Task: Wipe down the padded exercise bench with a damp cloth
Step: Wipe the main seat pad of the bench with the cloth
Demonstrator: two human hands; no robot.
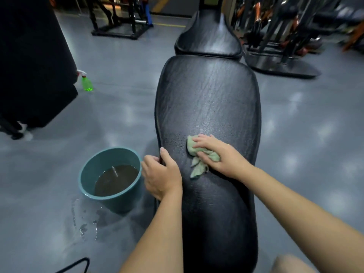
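If damp, cloth (190, 147) under right hand (218, 156)

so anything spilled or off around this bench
Yes. Spilled water lies on the floor on the near side of the teal bucket, in streaks and small puddles. The bucket's water looks murky brown. The bench pad is creased, with no tear visible.

Dim overhead light glares off the wet floor (122, 111); wide-angle edges bend and blur.
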